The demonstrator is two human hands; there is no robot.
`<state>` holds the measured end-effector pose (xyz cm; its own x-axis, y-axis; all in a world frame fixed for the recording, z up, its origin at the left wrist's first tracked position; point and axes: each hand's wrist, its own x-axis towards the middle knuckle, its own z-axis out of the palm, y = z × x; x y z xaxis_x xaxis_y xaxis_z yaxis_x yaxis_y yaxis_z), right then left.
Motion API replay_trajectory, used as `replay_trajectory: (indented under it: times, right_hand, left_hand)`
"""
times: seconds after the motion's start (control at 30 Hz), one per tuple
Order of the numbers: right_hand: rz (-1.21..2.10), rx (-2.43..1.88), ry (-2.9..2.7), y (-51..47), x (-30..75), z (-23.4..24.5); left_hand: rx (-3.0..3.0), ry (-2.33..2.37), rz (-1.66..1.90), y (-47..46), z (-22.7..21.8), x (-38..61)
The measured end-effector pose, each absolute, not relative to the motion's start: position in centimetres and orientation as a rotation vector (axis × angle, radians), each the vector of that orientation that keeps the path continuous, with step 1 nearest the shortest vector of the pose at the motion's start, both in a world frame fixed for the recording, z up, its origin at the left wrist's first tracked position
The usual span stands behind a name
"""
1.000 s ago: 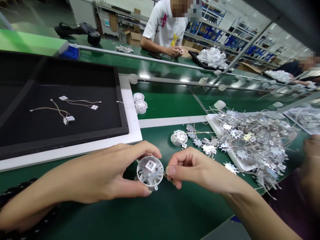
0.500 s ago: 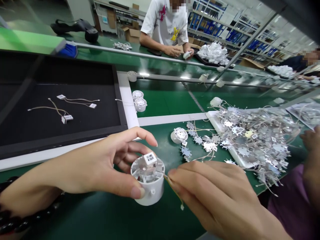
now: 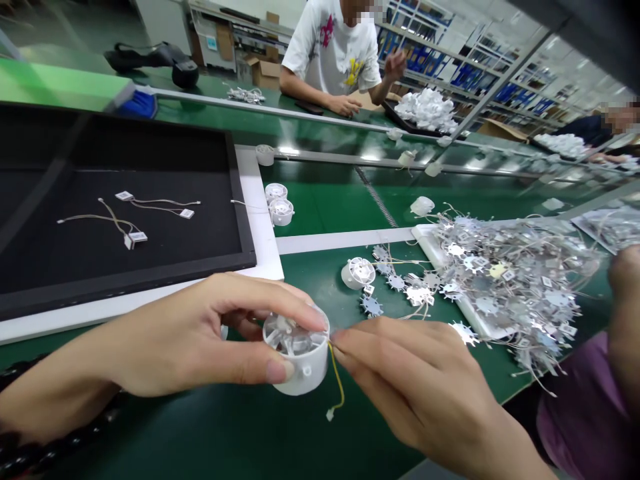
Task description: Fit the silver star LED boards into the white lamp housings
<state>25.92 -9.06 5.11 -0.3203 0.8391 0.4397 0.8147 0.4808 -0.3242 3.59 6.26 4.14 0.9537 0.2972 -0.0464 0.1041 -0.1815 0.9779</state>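
A round white plastic housing (image 3: 303,375), with spokes and clear parts inside its open top, sits in my left hand (image 3: 200,327). The thumb presses its near wall while the index finger lies across the top and hides part of it. At the right side of the rim, my right hand (image 3: 415,373) has its thumb and fingertips pinched on a thin yellow wire (image 3: 341,383). Below the fingertips the wire hangs free, ending in a small white connector (image 3: 330,415). Beyond my hands, another white housing (image 3: 359,273) stands on the green table (image 3: 320,273).
To the right, many silver star-shaped plates (image 3: 505,280) with wires are heaped over a white tray (image 3: 463,313). A black tray (image 3: 75,273) with several wired parts lies left. Two housings (image 3: 281,212) stand beside it. Across the line sits a co-worker (image 3: 333,60); another person's arm (image 3: 625,300) is at right.
My left index finger has come down over the housing's top, covering the labelled white block seen there before. My right fingers remain at the rim. The co-worker's hand has lifted.
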Motion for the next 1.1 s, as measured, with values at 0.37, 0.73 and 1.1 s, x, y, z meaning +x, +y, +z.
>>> replay_trajectory:
  times: [0.37, 0.73, 1.1]
  right_hand:
    - [0.288, -1.538, -1.847, -9.0, 26.5, 3.0]
    - [-0.385, -2.005, -1.866, -6.7, 32.7, -2.3]
    - [0.291, -2.201, -2.036, -4.2, 26.9, 0.1]
  left_hand:
    - [2.051, 0.319, 0.296, 5.0, 2.7, 5.1]
    - [2.392, 0.205, -0.12, 2.1, 0.0, 6.7]
    - [2.487, 0.55, -0.033, 3.8, 1.4, 4.9]
